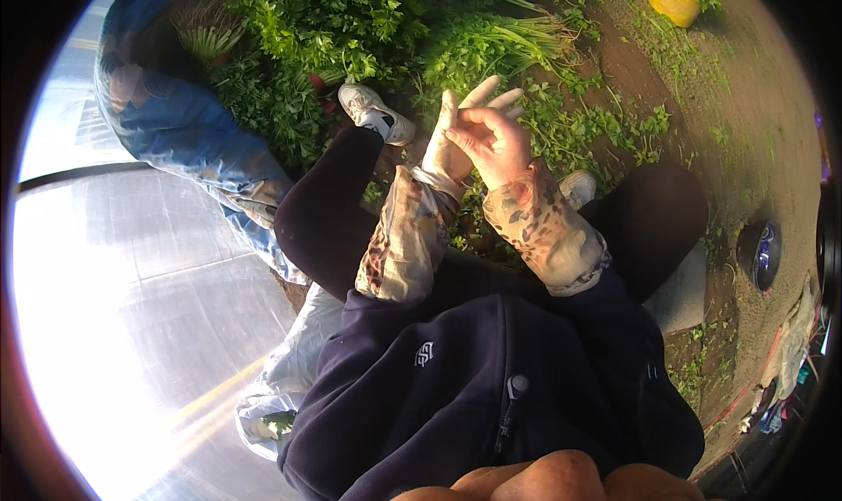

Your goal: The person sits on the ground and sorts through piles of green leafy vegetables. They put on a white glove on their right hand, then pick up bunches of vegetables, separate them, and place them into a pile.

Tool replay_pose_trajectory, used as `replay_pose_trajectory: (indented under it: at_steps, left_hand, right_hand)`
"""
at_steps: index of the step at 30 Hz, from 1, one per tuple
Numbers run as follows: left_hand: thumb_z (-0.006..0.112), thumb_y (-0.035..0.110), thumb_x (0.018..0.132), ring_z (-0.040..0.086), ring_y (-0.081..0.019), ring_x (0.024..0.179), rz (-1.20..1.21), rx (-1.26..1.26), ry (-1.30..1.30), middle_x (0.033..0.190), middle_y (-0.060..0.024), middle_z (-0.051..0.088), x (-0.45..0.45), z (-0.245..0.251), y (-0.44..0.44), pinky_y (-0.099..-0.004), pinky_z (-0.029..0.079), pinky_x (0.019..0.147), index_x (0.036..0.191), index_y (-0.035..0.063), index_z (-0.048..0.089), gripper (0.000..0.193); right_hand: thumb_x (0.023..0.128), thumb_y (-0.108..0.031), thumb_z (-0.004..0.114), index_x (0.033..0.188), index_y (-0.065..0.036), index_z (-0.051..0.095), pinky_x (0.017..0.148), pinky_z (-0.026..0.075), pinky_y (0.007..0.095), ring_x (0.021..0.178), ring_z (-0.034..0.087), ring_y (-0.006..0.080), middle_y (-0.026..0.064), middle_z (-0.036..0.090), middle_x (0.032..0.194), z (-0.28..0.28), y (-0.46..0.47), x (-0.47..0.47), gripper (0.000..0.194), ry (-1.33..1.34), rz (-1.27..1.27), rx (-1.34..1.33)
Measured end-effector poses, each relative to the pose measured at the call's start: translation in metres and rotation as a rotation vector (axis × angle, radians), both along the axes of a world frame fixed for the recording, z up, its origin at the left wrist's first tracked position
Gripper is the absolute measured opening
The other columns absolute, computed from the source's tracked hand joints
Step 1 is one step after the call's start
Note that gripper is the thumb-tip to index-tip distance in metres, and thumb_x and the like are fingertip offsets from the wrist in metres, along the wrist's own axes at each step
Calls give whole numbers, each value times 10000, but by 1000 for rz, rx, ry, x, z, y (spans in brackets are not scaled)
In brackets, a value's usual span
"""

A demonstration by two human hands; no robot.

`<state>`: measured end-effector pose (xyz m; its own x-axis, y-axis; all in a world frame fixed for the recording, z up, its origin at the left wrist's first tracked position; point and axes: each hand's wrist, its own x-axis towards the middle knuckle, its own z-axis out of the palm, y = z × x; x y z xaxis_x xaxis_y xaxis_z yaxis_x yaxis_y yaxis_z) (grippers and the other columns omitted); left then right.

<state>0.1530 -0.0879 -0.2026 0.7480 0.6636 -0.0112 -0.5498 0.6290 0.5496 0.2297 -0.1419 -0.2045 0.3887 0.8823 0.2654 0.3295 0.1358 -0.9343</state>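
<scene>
My left hand (pixel 448 151) wears a thin whitish glove, and its fingers are spread. Beside it my bare right hand (pixel 500 144) pinches the glove near the left thumb and forefinger with its own thumb and forefinger. Patterned sleeve covers (pixel 411 238) are on both forearms. Just past the hands lies a bunch of leafy green stalks (pixel 506 40), with roots or cut ends toward the right. A larger heap of parsley-like or celery-like greens (pixel 329 27) rises behind it, and red bands show around some stems.
Loose leaves (pixel 592 129) litter the soil. Blue patterned fabric (pixel 191 126) bulges at left, against a translucent plastic sheet wall (pixel 217 218). A white plastic bag (pixel 263 422) lies beside my body. A yellow container (pixel 673 1) with greens stands far right; a dark rounded object (pixel 758 254) sits nearer.
</scene>
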Motion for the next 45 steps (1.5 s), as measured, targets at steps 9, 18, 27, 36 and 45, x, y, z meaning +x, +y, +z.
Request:
replay_pose_trajectory:
  at_steps: [9,18,27,36,45]
  left_hand:
    - [586,241,891,478,-359,1221,243,-9,31,1290,-219,520,0,-31,5,-463,430,989,1186,-3,561,383]
    - [618,293,867,447,-359,1248,188,-167,51,1365,-212,447,1,-30,0,-466,417,1000,1295,9,468,535]
    - [640,231,866,570,-296,1109,413,-40,132,1207,-215,577,2,-45,5,-395,464,955,1130,-41,564,387]
    - [663,111,848,627,-261,1013,391,5,131,1105,-211,632,0,-29,3,-343,503,901,1144,-50,571,349]
    - [659,140,871,625,-143,661,359,122,466,778,-105,676,-14,-36,4,-264,512,605,848,-42,649,184]
  right_hand:
    - [766,-70,756,808,-4,657,650,491,228,682,620,76,24,675,753,-17,5,1,126,691,187,-2]
    - [791,-51,721,804,-3,647,632,492,231,680,614,74,37,672,767,-27,4,-3,89,507,133,-32]
    - [768,-50,748,854,1,657,622,498,219,665,606,72,35,674,778,-34,5,-4,135,640,94,15]
    - [712,-29,721,764,-32,615,595,485,220,632,589,69,-5,622,690,-20,1,5,117,703,269,-31]
    - [657,-40,725,713,-52,596,577,468,233,616,564,67,-9,607,668,-20,-2,18,142,373,502,-250]
